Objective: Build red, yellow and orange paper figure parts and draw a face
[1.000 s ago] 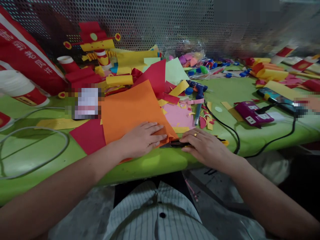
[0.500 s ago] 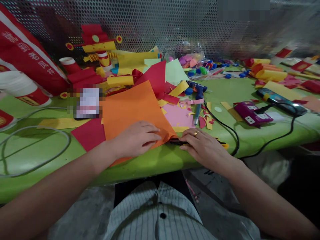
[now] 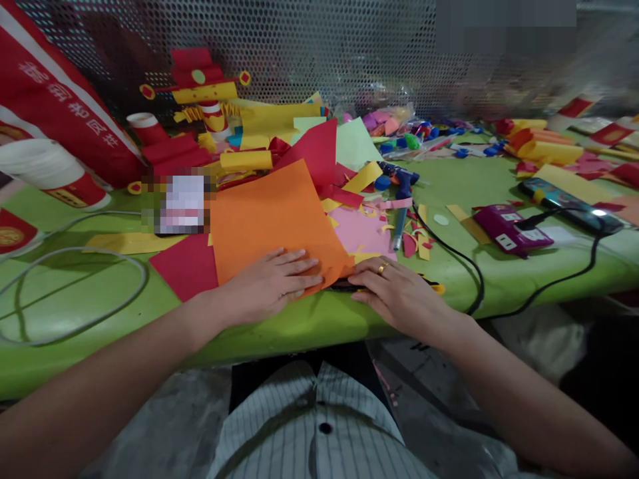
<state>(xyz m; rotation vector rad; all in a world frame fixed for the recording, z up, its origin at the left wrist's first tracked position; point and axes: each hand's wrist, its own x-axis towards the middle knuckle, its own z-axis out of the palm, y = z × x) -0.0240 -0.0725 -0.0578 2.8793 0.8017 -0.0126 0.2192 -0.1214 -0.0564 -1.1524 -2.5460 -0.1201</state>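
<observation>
An orange sheet [image 3: 269, 219] lies on the green table [image 3: 309, 319] in front of me. My left hand [image 3: 272, 286] rests flat on its lower part with the fingers spread. At the sheet's lower right corner, my right hand [image 3: 394, 289], with a ring on one finger, has its fingertips together on the paper's edge. Just under that corner is a dark, flat object [image 3: 342, 286], partly hidden by the hand and paper. Red paper [image 3: 187, 269] sticks out from beneath the orange sheet on the left.
A phone [image 3: 182, 203] sits left of the sheet, near stacked cups [image 3: 50, 173]. Paper scraps and a glue gun [image 3: 402, 183] lie behind my right hand. Further right are a purple power socket [image 3: 512, 229] and another phone [image 3: 572, 203], with black cables.
My left hand's fingers have flattened and spread on the orange sheet. The sheet's lower right corner, curled up before, now lies flatter beside my right fingertips.
</observation>
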